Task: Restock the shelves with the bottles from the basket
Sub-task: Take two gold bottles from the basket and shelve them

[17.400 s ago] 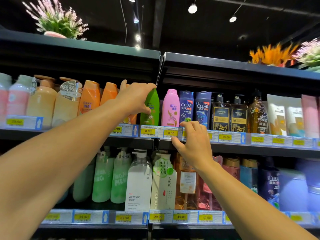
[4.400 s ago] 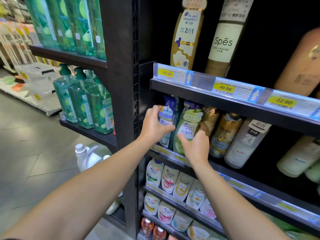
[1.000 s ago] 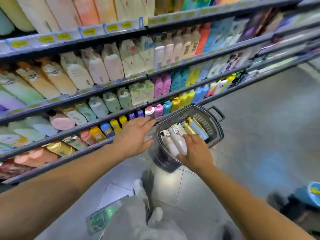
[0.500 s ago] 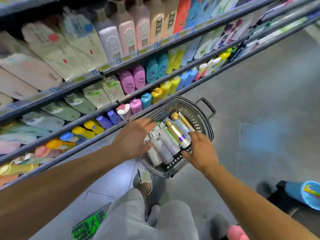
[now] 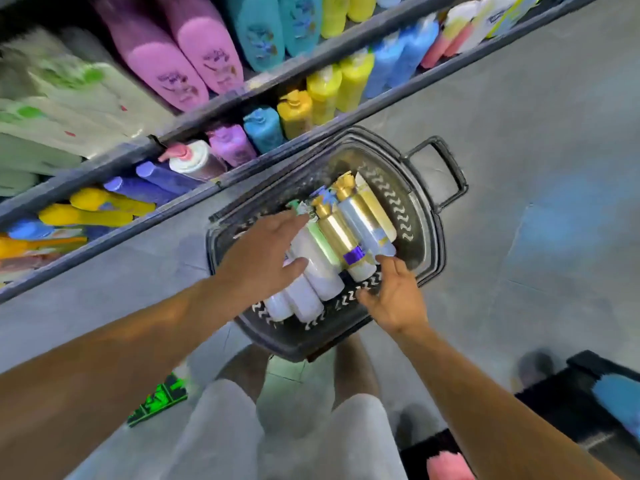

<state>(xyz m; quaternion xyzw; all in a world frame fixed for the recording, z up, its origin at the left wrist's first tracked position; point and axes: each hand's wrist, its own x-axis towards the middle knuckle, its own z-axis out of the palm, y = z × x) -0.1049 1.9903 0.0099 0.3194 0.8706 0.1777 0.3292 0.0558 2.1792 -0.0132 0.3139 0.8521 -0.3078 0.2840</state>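
A black plastic basket (image 5: 426, 216) stands on the floor below me, with several bottles lying in it side by side. Among them are a gold bottle with a purple band (image 5: 337, 233), a silver-and-gold bottle (image 5: 363, 216) and white bottles (image 5: 315, 268). My left hand (image 5: 263, 254) hovers spread over the white bottles at the basket's left side, fingers straight, holding nothing. My right hand (image 5: 394, 296) reaches in at the near rim, fingers loosely extended beside the base of the gold bottle; no grip shows.
Low shelves (image 5: 214, 129) run diagonally across the upper left, packed with pink, teal, yellow, blue and purple bottles. Grey floor tiles spread to the right. My legs in grey shorts are below the basket. A dark box (image 5: 588, 403) sits at the lower right.
The view has closed in on the basket as I bend lower. Both hands have dropped further down onto the bottles inside; neither has taken hold of one.
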